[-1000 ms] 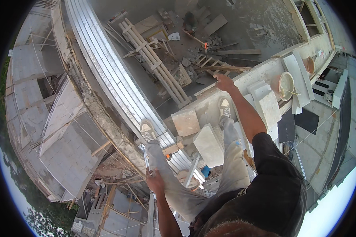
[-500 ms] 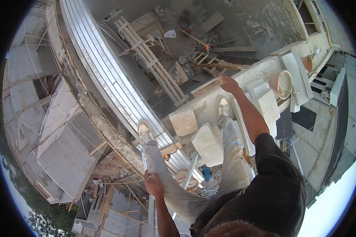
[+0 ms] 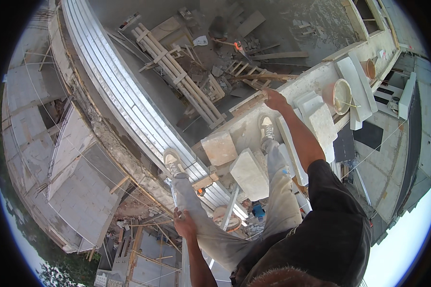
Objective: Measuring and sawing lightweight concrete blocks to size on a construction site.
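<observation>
Long beams point(image 3: 119, 95): bright silvery metal, smooth, fairly shiny, fine lengthwise seams. Thin strip point(image 3: 173, 193) by the left thigh: pale, shiny, probably metal. Blocks point(image 3: 250, 174): pale, matt, stone-like or concrete, chalky faces. Wall top point(image 3: 244, 134): rough matt cement look, dusty. Poles point(image 3: 198, 99): bare wood, dull. Bucket point(image 3: 328, 93): looks plastic, dull, pale smears. Trousers point(image 3: 285, 196): grey cloth, matt, dust-stained. Shirt point(image 3: 335, 205): black cloth, matt. Roof panels point(image 3: 91, 177): grey, matt, flat.
</observation>
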Tool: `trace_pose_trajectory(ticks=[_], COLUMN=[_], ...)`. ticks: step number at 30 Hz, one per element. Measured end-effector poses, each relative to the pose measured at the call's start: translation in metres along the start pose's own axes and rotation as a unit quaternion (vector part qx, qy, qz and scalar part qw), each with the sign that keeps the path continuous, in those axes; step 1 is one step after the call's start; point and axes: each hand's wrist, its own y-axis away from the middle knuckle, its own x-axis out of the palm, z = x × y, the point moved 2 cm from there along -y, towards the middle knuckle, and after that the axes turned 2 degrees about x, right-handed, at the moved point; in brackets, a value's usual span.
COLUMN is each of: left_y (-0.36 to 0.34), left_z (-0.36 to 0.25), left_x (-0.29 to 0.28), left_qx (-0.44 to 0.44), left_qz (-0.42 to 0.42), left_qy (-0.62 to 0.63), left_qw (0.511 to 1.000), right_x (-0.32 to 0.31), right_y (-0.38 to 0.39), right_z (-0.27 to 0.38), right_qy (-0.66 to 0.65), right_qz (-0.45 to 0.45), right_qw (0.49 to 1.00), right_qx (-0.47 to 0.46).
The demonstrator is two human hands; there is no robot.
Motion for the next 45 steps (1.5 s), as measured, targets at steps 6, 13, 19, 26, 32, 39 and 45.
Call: trace_pose_trajectory(ticks=[6,13,19,26,32,39,45], left_y=[-0.001,-0.002,-0.002,0.000,0.003,-0.008,-0.021], left_z=[-0.004,-0.005,-0.005,-0.003,0.001,0.017,0.041], left_x=[-0.002,-0.006,-0.008,-0.013,-0.023,-0.048,-0.065], left_qx=[-0.005,0.011,0.029,0.042,0.022,0.001,-0.012], left_qz=[0.010,0.005,-0.004,-0.014,-0.014,-0.040,-0.066], left_qy=[0.000,-0.003,0.008,0.085,0.132,0.154,0.160], left_qw=[1.000,1.000,1.000,0.995,0.991,0.987,0.985], right_x=[0.005,-0.006,-0.003,0.084,0.184,0.259,0.311], right_y=[-0.014,-0.026,-0.027,-0.039,-0.029,-0.038,-0.077], right_z=[-0.019,-0.013,0.000,0.009,0.063,0.119,0.120], right_qy=[0.010,0.044,0.051,-0.487,-0.267,0.262,0.452], right_qz=[0.007,0.002,-0.009,0.055,0.007,-0.014,0.094], right_qw=[1.000,0.999,0.998,0.846,0.962,0.953,0.848], right_qx=[0.011,0.013,0.047,0.210,0.062,-0.154,-0.261])
